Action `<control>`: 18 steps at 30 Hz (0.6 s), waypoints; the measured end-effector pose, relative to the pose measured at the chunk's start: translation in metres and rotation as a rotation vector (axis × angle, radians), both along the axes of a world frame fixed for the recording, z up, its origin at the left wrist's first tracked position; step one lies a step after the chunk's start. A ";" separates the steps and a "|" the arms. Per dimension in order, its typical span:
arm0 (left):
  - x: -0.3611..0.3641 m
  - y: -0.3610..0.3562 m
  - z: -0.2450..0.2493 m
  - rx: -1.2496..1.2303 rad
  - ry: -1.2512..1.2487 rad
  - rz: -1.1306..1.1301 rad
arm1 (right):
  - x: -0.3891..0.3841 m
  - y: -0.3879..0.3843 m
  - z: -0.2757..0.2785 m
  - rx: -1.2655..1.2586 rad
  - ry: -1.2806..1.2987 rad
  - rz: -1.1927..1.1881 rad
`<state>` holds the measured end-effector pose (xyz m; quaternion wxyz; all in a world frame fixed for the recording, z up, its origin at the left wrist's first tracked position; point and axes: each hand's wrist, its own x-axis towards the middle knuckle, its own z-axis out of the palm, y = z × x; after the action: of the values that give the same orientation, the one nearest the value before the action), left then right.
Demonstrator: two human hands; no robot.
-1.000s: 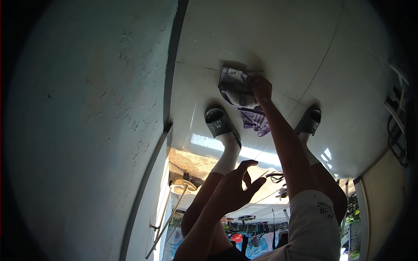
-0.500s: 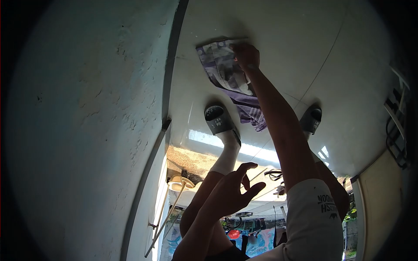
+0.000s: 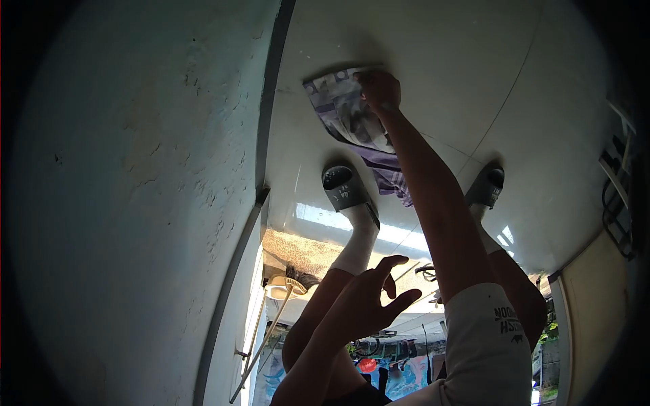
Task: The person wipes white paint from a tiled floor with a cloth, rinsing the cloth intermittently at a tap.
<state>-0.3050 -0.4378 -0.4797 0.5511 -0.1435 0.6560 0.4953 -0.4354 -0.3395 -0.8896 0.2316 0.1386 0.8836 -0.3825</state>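
I am bent over, so the floor sits at the top of the view. My right hand (image 3: 379, 89) presses a purple and grey checked cloth (image 3: 345, 115) flat on the white tiled floor (image 3: 474, 61), fingers closed on its far edge. The cloth trails back towards my feet, in grey slides (image 3: 342, 189) and white socks. My left hand (image 3: 369, 301) hangs free near my knees, fingers apart, holding nothing.
A rough pale wall (image 3: 135, 169) fills the left, with a dark strip (image 3: 267, 115) along its foot. A broom (image 3: 277, 314) leans by a speckled doormat (image 3: 305, 247) behind my feet. A door edge (image 3: 589, 298) and dark cables (image 3: 619, 210) are at the right.
My right hand has pushed the cloth along the floor away from my feet and slightly left, spreading it out. My left hand has barely shifted.
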 end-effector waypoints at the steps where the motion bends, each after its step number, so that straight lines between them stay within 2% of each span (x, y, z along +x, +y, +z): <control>1: -0.011 -0.003 0.003 -0.013 -0.046 -0.043 | -0.013 -0.005 0.007 -0.003 0.001 -0.001; 3: 0.004 -0.003 0.001 -0.013 -0.035 -0.017 | -0.031 -0.008 0.022 -0.107 -0.182 -0.135; 5: 0.006 -0.001 -0.001 -0.013 -0.007 0.017 | -0.030 -0.004 0.040 -0.112 -0.244 -0.177; 6: 0.002 -0.003 0.000 -0.029 -0.008 -0.044 | -0.027 -0.004 0.050 -0.119 -0.311 -0.233; 8: -0.004 -0.007 0.004 -0.039 -0.016 -0.104 | 0.002 0.016 0.048 -0.019 -0.343 -0.140; 10: -0.010 -0.006 0.004 -0.016 -0.076 -0.061 | 0.069 0.044 0.007 0.089 -0.145 -0.072; 12: -0.001 0.000 0.003 -0.001 -0.020 -0.046 | 0.108 0.059 0.008 0.234 -0.102 -0.020; 14: 0.007 0.001 -0.002 0.059 -0.004 0.024 | 0.108 0.054 0.010 0.240 -0.089 -0.042; 16: 0.005 -0.001 0.005 0.054 -0.089 -0.051 | 0.116 0.054 0.023 0.262 -0.119 -0.065; 18: -0.007 0.000 0.000 0.050 -0.210 -0.094 | 0.088 0.055 0.027 0.043 -0.250 -0.134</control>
<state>-0.3118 -0.4382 -0.4796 0.6428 -0.1495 0.5882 0.4674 -0.3470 -0.2841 -0.8622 0.3106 0.2487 0.8447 -0.3580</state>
